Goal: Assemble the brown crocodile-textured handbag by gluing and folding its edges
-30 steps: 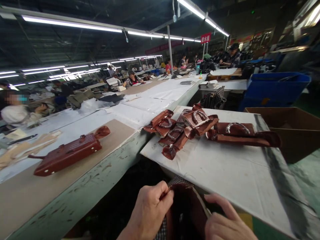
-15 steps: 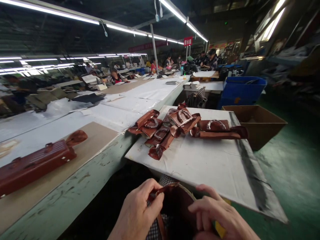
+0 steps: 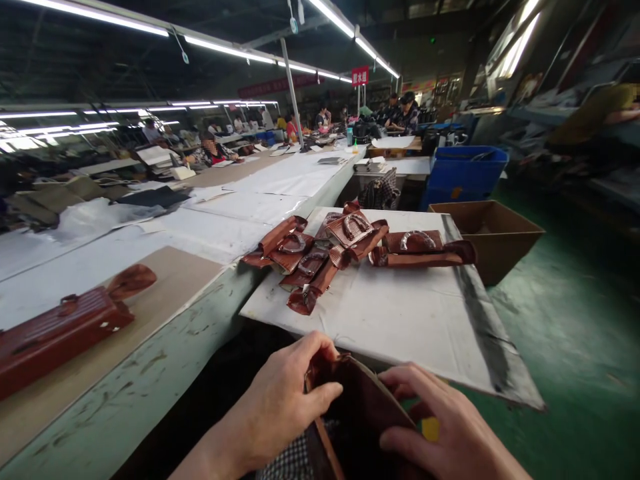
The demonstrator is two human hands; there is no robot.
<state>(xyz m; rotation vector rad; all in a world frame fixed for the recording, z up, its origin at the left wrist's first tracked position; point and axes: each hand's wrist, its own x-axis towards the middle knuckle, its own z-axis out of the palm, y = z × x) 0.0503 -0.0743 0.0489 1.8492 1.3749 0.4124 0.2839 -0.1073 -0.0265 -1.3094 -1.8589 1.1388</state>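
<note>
Low in the head view, a dark brown leather bag piece stands with its mouth facing me, partly hidden by my hands. My left hand pinches its left rim, the fingers behind the edge and the thumb on the near side. On the opposite rim my right hand has its fingers outside and the thumb inside the mouth. Black-and-white checked cloth shows below. Beyond, several brown handbags with plastic-wrapped handles lie on a white board.
To the left runs a long paper-covered worktable, with a reddish-brown bag body on brown card. A cardboard box and a blue bin stand past the board. Other people sit farther back; one is at the right edge.
My left thumb has lifted from the rim and moved right over the mouth. The bag piece's mouth shows wider, and the right thumb now reaches inside. The camera view has turned slightly right.
</note>
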